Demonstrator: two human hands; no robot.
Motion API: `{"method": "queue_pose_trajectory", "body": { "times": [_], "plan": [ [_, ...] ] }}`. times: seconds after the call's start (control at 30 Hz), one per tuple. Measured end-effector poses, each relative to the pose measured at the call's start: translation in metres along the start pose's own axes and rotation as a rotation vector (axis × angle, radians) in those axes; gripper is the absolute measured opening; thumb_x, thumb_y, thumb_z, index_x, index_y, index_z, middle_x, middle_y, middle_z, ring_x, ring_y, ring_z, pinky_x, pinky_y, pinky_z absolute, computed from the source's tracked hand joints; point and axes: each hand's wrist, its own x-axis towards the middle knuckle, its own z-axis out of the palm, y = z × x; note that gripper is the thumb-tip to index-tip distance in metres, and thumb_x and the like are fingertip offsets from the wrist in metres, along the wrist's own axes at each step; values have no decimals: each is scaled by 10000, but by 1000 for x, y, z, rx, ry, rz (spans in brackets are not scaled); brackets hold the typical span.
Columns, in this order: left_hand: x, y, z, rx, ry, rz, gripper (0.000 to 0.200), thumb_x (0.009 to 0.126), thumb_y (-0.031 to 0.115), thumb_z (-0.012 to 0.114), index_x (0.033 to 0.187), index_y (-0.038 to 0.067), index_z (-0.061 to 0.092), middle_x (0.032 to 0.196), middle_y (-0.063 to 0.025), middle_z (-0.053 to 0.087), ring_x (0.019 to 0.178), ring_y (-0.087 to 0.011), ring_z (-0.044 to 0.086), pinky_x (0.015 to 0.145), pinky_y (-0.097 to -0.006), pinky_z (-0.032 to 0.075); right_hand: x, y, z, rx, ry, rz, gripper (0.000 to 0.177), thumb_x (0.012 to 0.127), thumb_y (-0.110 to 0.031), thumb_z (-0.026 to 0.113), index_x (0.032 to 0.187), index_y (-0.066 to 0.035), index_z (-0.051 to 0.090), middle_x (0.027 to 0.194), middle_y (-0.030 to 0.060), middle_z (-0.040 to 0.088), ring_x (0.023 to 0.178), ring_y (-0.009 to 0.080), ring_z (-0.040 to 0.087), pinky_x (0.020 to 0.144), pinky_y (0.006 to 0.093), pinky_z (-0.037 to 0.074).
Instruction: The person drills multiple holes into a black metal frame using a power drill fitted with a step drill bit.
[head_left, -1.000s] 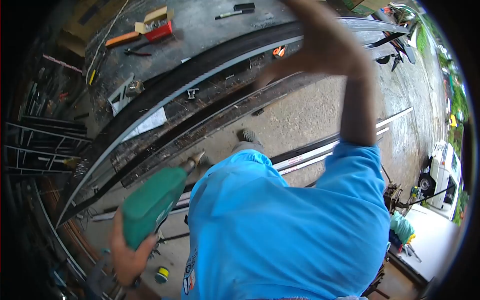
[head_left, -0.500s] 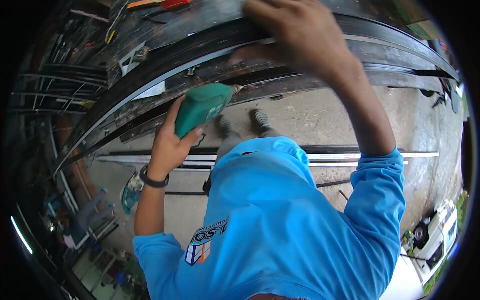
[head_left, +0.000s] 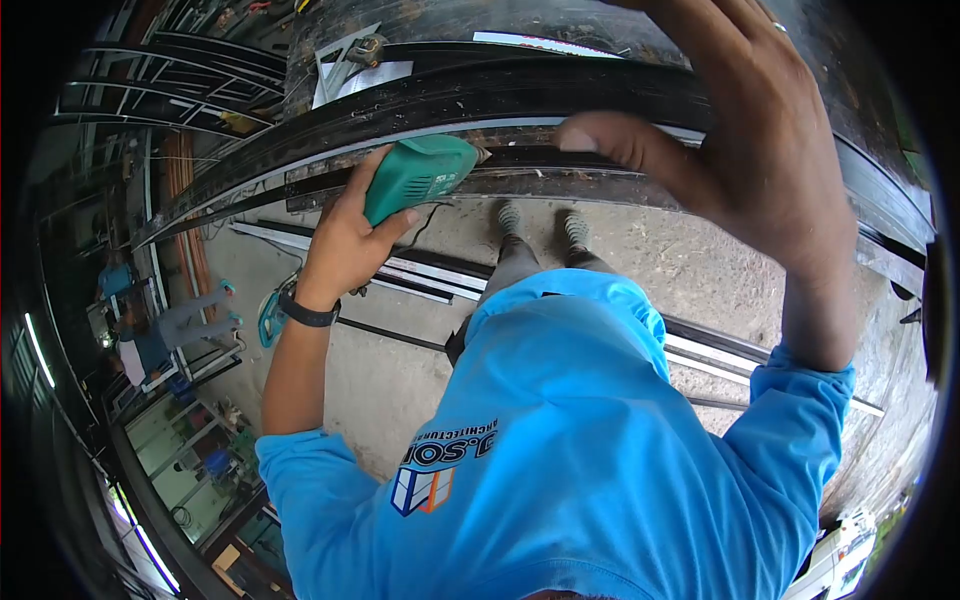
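Note:
My left hand (head_left: 345, 240) grips a green power drill (head_left: 425, 178), its tip pointing right along the bars. A dark band circles that wrist. The drill's nose is close to a long black metal profile (head_left: 590, 90) with a pale lower edge, which crosses the workbench. Over the right part of this profile, my right hand (head_left: 765, 135) is open, thumb stretched out to the left and nothing seen in its grasp. Its fingertips run up toward the frame's top edge. A thinner dark bar (head_left: 540, 157) runs nearer my body, just below the drill's tip.
A tape measure (head_left: 367, 50) lies on the bench near a metal offcut (head_left: 375, 80). Long profiles (head_left: 425, 275) lie on the concrete floor behind my legs, near a teal power tool (head_left: 272, 315). Another person (head_left: 185, 325) is at far left, and stacked frames (head_left: 170, 95) stand beyond.
My right hand has moved right, away from the drill, with its thumb now farther out. The drill stays in my left hand. The whole view has shifted and turned.

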Motion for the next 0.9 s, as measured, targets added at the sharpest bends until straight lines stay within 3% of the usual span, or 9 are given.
{"method": "queue_pose_trajectory", "body": {
  "times": [0.17, 0.33, 0.43, 0.47, 0.53, 0.6, 0.73, 0.87, 0.9],
  "plan": [
    [4, -17, -1, 22, 13, 49, 748, 903, 187, 769, 1541, 78, 394, 1390, -244, 615, 1297, -388, 610, 1066, -454, 488, 19, 6, 0, 79, -94, -25, 644, 869, -514, 785, 1180, 25, 620, 1020, 158, 649, 900, 312, 666, 774, 415, 556],
    [7, -21, -7, 10, -25, -24, 705, 905, 220, 768, 1503, 42, 441, 1382, -206, 617, 1261, -316, 614, 1069, -407, 468, 11, -5, 2, 173, -98, -35, 546, 796, -328, 865, 1185, 4, 674, 1067, 146, 700, 929, 273, 699, 768, 380, 580],
    [9, -20, -11, 27, -37, -31, 704, 907, 253, 768, 1493, 37, 443, 1379, -213, 615, 1260, -338, 612, 1072, -420, 463, 0, -28, 24, 620, -44, -156, 367, 833, -261, 831, 1091, -24, 722, 940, 111, 709, 775, 237, 690, 652, 351, 572],
    [10, -20, -11, 35, -37, -24, 707, 907, 261, 768, 1491, 34, 441, 1380, -216, 613, 1263, -345, 610, 1075, -424, 460, -7, -35, 28, 759, -206, -143, 346, 851, -266, 807, 1079, -27, 704, 951, 119, 697, 790, 267, 688, 664, 370, 573],
    [11, -21, -12, 41, -39, -38, 712, 906, 267, 767, 1489, 24, 439, 1388, -223, 606, 1281, -352, 595, 1091, -430, 446, -21, -47, 40, 995, -590, -61, 313, 876, -258, 762, 1069, -36, 657, 1022, 146, 681, 859, 357, 696, 706, 420, 579],
    [14, -23, -13, 41, -36, -30, 716, 903, 271, 770, 1485, 15, 441, 1392, -229, 602, 1294, -357, 585, 1102, -432, 436, -46, -58, 79, 975, -660, 71, 330, 913, -265, 737, 1127, -34, 640, 1039, 165, 672, 912, 394, 686, 781, 464, 572],
    [24, -24, -15, 100, -56, 38, 696, 886, 242, 778, 1457, -5, 467, 1376, -261, 608, 1285, -413, 589, 1092, -448, 452, -63, -62, 163, 716, -158, 389, 513, 869, -361, 820, 1221, -25, 658, 1150, 186, 685, 1072, 347, 666, 916, 455, 552],
    [46, -9, -21, 268, -180, 97, 675, 876, 260, 773, 1429, -13, 499, 1361, -275, 615, 1249, -446, 605, 1075, -459, 470, -41, -16, 212, 1214, -381, 707, 604, 922, -400, 776, 1361, -23, 603, 1281, 178, 681, 1167, 276, 656, 1003, 405, 528],
    [51, -1, -25, 237, -294, -72, 663, 880, 306, 762, 1412, -12, 525, 1353, -276, 614, 1248, -445, 602, 1074, -451, 471, -38, -14, 213, 1231, -442, 711, 582, 937, -405, 755, 1355, -27, 612, 1276, 178, 686, 1156, 274, 659, 1009, 405, 528]
  ]
}}
